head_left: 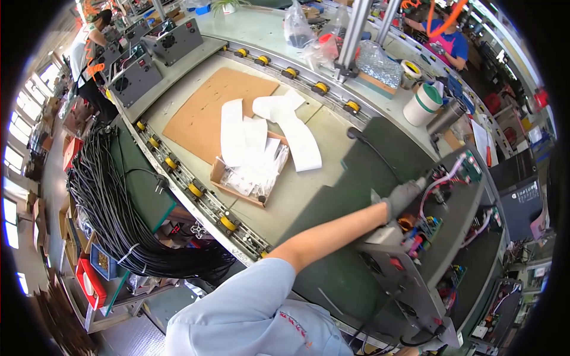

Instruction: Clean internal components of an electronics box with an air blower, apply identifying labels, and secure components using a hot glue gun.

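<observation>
My left arm stretches across to the right, and my left hand, in a grey glove, is at the far end of an open grey metal housing. Its fingers look stretched out against the housing's inner end, with no held object visible. Inside are circuit parts, a copper coil and a pale lilac wire bundle. A black power cord with a plug runs over the dark mat toward this hand. At the bottom edge only a sliver of my right hand shows, beside a looped black cable; its fingers are hidden.
A cardboard box of small white parts sits among white paper strips. Roller rails border the bench. A thick black cable bundle hangs at left. More grey housings stand far left. Two other people work farther off.
</observation>
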### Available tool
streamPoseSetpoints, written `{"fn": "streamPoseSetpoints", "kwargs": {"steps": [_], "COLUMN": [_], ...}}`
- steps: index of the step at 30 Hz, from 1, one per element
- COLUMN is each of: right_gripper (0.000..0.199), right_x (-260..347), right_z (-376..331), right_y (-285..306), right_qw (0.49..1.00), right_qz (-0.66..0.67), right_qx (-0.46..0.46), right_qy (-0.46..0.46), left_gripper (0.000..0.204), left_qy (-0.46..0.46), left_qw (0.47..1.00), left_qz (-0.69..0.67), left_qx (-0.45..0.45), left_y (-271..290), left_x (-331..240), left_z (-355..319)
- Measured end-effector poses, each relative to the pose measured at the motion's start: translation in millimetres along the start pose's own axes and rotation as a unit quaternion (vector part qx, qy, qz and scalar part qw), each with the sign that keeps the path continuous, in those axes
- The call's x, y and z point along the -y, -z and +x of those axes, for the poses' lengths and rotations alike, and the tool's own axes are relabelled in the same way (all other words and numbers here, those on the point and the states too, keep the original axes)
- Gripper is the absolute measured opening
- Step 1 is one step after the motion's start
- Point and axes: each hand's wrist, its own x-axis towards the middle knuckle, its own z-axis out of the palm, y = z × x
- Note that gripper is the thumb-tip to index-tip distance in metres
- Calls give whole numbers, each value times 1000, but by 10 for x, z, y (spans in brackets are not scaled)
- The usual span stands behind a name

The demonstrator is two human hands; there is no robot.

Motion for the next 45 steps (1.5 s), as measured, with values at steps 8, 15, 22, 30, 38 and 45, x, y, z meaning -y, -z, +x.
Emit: {"fn": "streamPoseSetpoints", "kwargs": {"steps": [8,15,22,30,38,45], "right_gripper": [25,44,32,37,44,24], "right_x": [66,424,749,947,1090,1475], "right_z": [265,20,-1541,-2226,-2333,-2541], "right_y": [-42,-39,685,1451,1808,2925], "right_qw": [928,974,966,929,888,665], "right_qz": [-245,-36,-121,-239,-276,-369], "right_qx": [-96,-209,-141,-257,-312,-594], "right_qy": [264,78,179,115,194,261], "left_gripper": [42,40,37,36,35,35], "left_qy": [38,39,18,6,0,-11], "left_qw": [966,966,959,949,939,934], "left_qz": [-69,159,227,266,300,316], "left_qx": [245,199,167,171,167,166], "left_y": [102,210,185,72,-11,47], "left_x": [-132,21,288,371,427,468], "left_z": [-409,-564,-528,-480,-345,-260]}}
